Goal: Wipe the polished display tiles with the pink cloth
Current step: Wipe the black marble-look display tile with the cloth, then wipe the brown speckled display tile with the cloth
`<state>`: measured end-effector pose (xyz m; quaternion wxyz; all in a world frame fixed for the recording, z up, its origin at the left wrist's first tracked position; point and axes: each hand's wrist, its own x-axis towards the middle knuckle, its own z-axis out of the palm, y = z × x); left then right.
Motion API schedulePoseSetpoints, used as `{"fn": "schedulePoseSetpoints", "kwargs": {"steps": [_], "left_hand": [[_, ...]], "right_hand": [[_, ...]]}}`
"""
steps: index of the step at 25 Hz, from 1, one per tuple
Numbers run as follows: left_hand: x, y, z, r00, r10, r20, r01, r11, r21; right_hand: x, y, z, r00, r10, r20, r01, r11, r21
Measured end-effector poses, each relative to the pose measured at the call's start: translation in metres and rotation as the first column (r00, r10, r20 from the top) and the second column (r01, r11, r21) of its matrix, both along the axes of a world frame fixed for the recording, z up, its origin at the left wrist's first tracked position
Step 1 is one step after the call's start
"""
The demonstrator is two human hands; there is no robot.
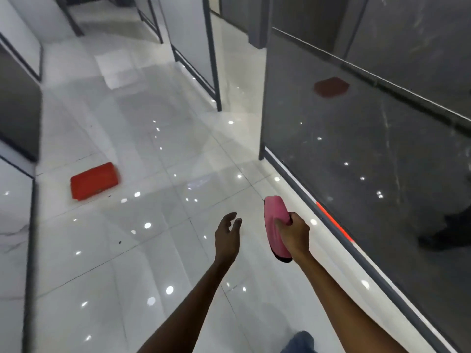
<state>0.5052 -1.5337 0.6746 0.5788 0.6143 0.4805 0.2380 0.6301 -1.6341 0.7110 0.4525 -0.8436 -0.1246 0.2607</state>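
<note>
R hand gripped the pink cloth — fingers curled round its upper-right edge, thumb across the front, so the cloth stood roughly on edge in the air above the floor, clear of it. A dark strip showed at the cloth's bottom end. Cloth was near the dark tile on the right but apart from it, not touching the glossy face. That tile stood upright in a grey frame, w/ an orange-red strip low on the frame rail just right of the hand.

L hand hung empty just left of the cloth, fingers relaxed & slightly spread, palm turned toward the R hand, touching nothing.

Floor was white polished tile, spotted w/ ceiling-light reflections. A red tray lay flat on it, well left of both hands — its dim reflection showed in the dark tile. More framed panels lined both sides farther back; blurred. Blue denim showed at the bottom edge.
</note>
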Motion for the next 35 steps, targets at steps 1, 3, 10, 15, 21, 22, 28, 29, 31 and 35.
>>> {"fn": "schedulePoseSetpoints", "kwargs": {"steps": [1, 3, 10, 15, 21, 22, 28, 29, 31, 35], "left_hand": [[-0.011, 0.019, 0.003, 0.999, 0.051, 0.009, -0.051, 0.999, -0.004], [-0.025, 0.063, 0.010, 0.991, 0.131, 0.026, -0.131, 0.991, -0.010], [-0.020, 0.241, 0.008, 0.968, 0.252, 0.003, -0.252, 0.967, 0.047], [-0.024, 0.387, 0.029, 0.938, 0.347, -0.018, -0.344, 0.933, 0.104], [-0.027, 0.570, 0.044, 0.822, 0.564, 0.081, -0.568, 0.821, 0.058], [-0.029, 0.602, 0.041, 0.811, 0.578, 0.091, -0.583, 0.810, 0.057], [-0.039, 0.791, 0.036, 0.742, 0.663, 0.099, -0.666, 0.746, -0.003], [-0.040, 0.821, 0.039, 0.734, 0.671, 0.105, -0.675, 0.738, -0.001], [-0.038, 0.879, 0.045, 0.722, 0.682, 0.116, -0.685, 0.728, -0.018], [-0.025, 0.984, 0.041, 0.714, 0.691, 0.113, -0.690, 0.722, -0.052]], "right_hand": [[-0.010, 0.022, 0.004, 0.999, 0.045, 0.022, -0.045, 0.999, 0.022], [-0.024, 0.069, 0.009, 0.991, 0.121, 0.062, -0.124, 0.991, 0.047], [-0.015, 0.270, -0.009, 0.959, 0.250, 0.134, -0.262, 0.962, 0.081], [-0.013, 0.445, 0.005, 0.881, 0.439, 0.178, -0.461, 0.880, 0.110], [-0.003, 0.648, 0.005, 0.780, 0.587, 0.218, -0.611, 0.790, 0.060], [-0.003, 0.683, 0.002, 0.768, 0.604, 0.216, -0.627, 0.777, 0.056], [-0.009, 0.883, -0.001, 0.701, 0.681, 0.210, -0.702, 0.712, 0.035], [-0.009, 0.917, 0.002, 0.693, 0.689, 0.211, -0.709, 0.704, 0.031], [-0.007, 0.982, 0.009, 0.678, 0.702, 0.217, -0.724, 0.689, 0.034], [0.004, 1.094, 0.005, 0.674, 0.710, 0.204, -0.734, 0.676, 0.069]]}}
